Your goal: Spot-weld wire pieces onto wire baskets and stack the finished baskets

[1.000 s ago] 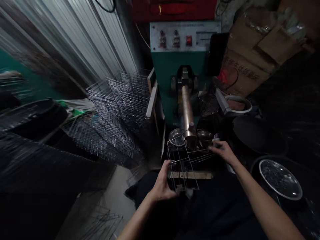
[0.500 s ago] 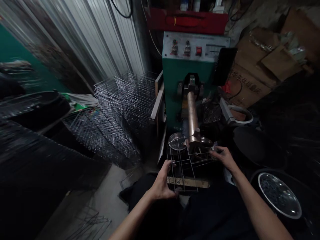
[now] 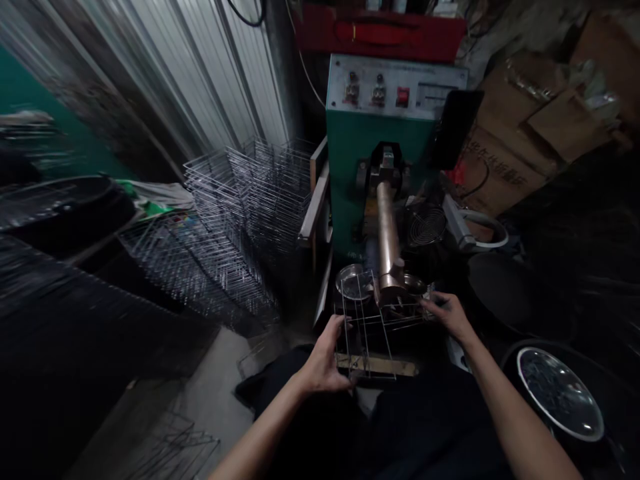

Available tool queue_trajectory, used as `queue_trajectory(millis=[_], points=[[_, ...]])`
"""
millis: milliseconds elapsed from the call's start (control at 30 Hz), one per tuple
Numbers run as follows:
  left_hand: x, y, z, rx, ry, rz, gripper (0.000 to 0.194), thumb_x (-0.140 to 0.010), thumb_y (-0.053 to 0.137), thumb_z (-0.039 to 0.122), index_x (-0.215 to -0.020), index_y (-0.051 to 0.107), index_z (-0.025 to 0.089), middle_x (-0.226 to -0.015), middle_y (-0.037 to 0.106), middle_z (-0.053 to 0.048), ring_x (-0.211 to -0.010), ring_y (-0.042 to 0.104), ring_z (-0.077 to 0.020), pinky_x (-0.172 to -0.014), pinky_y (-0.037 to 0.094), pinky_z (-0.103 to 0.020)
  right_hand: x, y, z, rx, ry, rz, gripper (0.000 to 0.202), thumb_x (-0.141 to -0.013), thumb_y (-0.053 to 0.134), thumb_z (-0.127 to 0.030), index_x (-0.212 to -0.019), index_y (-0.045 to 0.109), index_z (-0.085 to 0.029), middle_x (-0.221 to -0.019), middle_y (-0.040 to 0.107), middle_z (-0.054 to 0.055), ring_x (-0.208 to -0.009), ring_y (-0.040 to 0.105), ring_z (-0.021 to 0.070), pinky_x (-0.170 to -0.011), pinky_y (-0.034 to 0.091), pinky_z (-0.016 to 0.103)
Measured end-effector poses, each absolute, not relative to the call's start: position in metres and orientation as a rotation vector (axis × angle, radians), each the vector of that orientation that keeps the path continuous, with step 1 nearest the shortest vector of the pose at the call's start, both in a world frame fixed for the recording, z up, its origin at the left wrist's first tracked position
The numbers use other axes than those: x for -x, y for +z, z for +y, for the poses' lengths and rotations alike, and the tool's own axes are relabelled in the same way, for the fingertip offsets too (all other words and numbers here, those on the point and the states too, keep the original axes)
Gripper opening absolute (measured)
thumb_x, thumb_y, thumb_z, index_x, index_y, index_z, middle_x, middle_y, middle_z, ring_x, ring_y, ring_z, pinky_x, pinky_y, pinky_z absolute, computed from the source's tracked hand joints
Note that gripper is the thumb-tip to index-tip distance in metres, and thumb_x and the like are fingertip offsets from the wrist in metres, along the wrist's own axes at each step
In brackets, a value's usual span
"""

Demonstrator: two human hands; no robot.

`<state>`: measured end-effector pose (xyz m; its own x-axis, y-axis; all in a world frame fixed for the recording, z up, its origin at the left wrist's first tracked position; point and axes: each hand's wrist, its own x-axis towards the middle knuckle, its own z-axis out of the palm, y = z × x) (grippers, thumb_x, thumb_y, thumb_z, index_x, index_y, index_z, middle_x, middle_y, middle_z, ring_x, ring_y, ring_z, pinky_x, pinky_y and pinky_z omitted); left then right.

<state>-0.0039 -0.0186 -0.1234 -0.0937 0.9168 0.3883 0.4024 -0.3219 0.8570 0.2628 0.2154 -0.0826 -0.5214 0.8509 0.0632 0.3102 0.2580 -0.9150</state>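
Note:
A wire rack (image 3: 367, 327) of thin metal rods is held up in front of me, below the copper-coloured arm (image 3: 388, 233) of a green machine (image 3: 345, 153). My left hand (image 3: 327, 360) grips its left side, thumb and fingers around the edge wires. At the rack's right end, my right hand (image 3: 447, 315) pinches the wires near the machine's lower tip. Whether the rack touches that tip, I cannot tell. A round metal dish (image 3: 353, 283) sits just behind the rack, left of the arm.
Tall stacks of wire racks (image 3: 220, 227) stand on the left. A metal bowl of small pieces (image 3: 559, 393) is at lower right. Cardboard boxes (image 3: 510, 160) lean at the back right, near a dark phone-like slab (image 3: 456, 130). A wooden strip (image 3: 380, 366) lies below the rack.
The view has shifted slightly. Both hands keep their grip on the wire rack, which has barely moved against the machine.

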Motion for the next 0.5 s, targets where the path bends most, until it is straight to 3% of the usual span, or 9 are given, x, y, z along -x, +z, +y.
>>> queue_trajectory(millis=[133, 300, 400, 500], points=[[0.006, -0.116, -0.014, -1.73, 1.405, 1.427, 0.1, -0.06, 0.082, 0.028, -0.147, 0.034, 0.027, -0.13, 0.048, -0.01, -0.117, 0.059, -0.0319, -0.105, 0.053, -0.053, -0.26, -0.087, 0.216, 1.049, 1.257, -1.885, 0.063, -0.074, 0.077, -0.071, -0.057, 0.043, -0.021, -0.058, 0.037, -0.004, -0.057, 0.035, 0.0122, -0.054, 0.029, 0.027], [-0.002, -0.099, -0.02, -1.618, 1.388, 1.43, 0.096, -0.058, 0.081, 0.024, -0.144, 0.038, 0.023, -0.13, 0.05, -0.011, -0.119, 0.058, -0.0312, -0.108, 0.051, -0.053, -0.262, -0.095, 0.217, 1.031, 1.243, -1.86, 0.062, -0.072, 0.077, -0.074, -0.06, 0.049, -0.02, -0.058, 0.041, -0.003, -0.058, 0.039, 0.0135, -0.054, 0.03, 0.027], [-0.005, -0.085, -0.041, -1.47, 1.381, 1.417, 0.096, -0.06, 0.083, 0.026, -0.145, 0.038, 0.024, -0.136, 0.053, -0.013, -0.122, 0.059, -0.0333, -0.109, 0.05, -0.054, -0.282, -0.091, 0.207, 0.957, 1.268, -1.919, 0.058, -0.081, 0.071, -0.073, -0.064, 0.059, -0.018, -0.064, 0.051, 0.0, -0.064, 0.048, 0.0161, -0.059, 0.038, 0.027], [-0.002, -0.072, -0.068, -1.193, 1.391, 1.333, 0.092, -0.06, 0.087, 0.039, -0.139, 0.042, 0.024, -0.132, 0.06, -0.013, -0.122, 0.061, -0.0345, -0.104, 0.053, -0.051, -0.313, -0.079, 0.189, 0.931, 1.335, -2.069, 0.054, -0.087, 0.067, -0.07, -0.074, 0.07, -0.017, -0.075, 0.064, 0.004, -0.074, 0.058, 0.0213, -0.069, 0.046, 0.031]])
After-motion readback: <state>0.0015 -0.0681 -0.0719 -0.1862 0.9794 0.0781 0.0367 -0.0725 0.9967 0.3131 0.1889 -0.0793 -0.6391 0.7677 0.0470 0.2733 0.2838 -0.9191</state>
